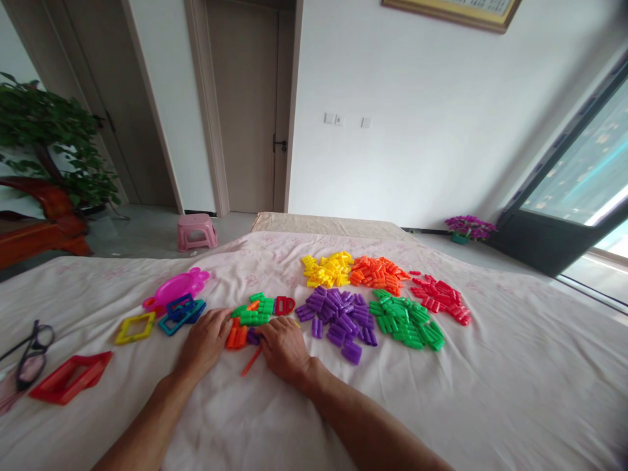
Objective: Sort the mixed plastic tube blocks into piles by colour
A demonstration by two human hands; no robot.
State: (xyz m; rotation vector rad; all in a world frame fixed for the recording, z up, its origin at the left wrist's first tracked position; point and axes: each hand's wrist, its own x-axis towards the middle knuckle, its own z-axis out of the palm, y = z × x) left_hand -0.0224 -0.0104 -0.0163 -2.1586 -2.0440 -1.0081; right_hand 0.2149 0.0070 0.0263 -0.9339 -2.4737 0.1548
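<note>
Green plastic building blocks (256, 318) lie in a joined cluster between my hands, with orange blocks (237, 336) at its near left. My left hand (209, 337) has its fingers bent and pressed against the cluster's left side; its fingertips are partly hidden. On the near side, my right hand (284, 343) is closed, with thumb and fingers at a small purple block (253, 336). A thin orange-red stick (252, 361) slants out beside that hand. Just beyond it sits a red rounded frame piece (284, 305), touching or close to the green blocks.
Loose blocks lie in purple (338, 314), green (407, 320), yellow (328, 269), orange (377, 271) and red (440, 297) piles. Leftward are a pink tray (179, 286), blue frames (182, 313), a yellow frame (135, 328), a red frame (73, 377) and glasses (32, 356).
</note>
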